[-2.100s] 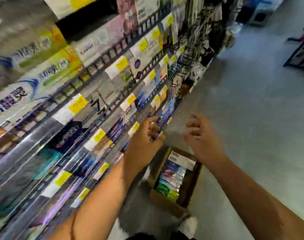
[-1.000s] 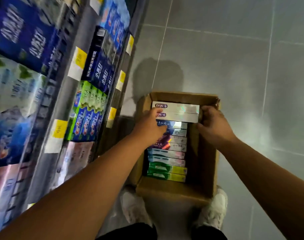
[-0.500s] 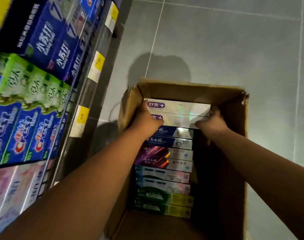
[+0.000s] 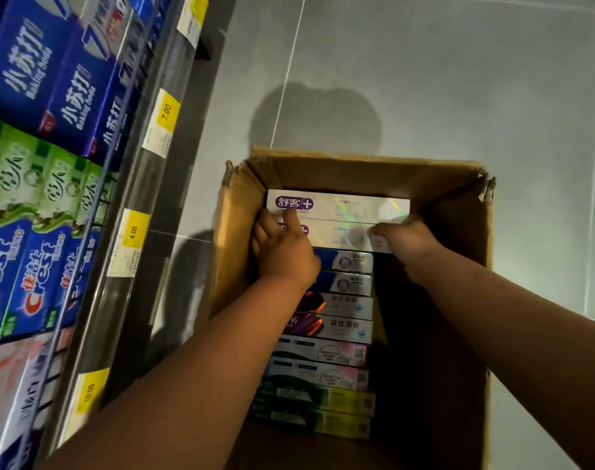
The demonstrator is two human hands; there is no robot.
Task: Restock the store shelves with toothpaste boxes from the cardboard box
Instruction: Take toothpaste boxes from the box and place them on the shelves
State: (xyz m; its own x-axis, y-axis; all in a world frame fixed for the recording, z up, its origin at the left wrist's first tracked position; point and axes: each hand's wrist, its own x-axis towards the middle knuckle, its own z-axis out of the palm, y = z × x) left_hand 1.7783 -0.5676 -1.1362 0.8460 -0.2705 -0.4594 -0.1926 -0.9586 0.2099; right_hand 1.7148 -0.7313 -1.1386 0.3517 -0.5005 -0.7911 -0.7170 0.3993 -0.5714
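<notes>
– Both hands are down in the cardboard box, aren't they?

– Yes. It sits open on the grey tiled floor, just beside the foot of the shelves, and both forearms reach into it from the near side.

– What have they got?

– The left hand is curled over the left end of the nearer white toothpaste box, one finger lying on top by the purple logo. The right hand pinches the same box at its right end.

– And the farther white toothpaste box?

– It lies touching the first one, against the far wall of the cardboard box. Whether either hand grips it too, I cannot tell.

– What else is in there?

– A row packed side by side toward the near wall: two blue boxes, two purple boxes, two pale pink boxes, then two green and yellow boxes. They fill the left part; the right part is in dark shadow.

– The shelves?

– Stocked, with blue baking soda boxes above, green boxes and Crest boxes below them, and yellow price tags along the rails.
</notes>
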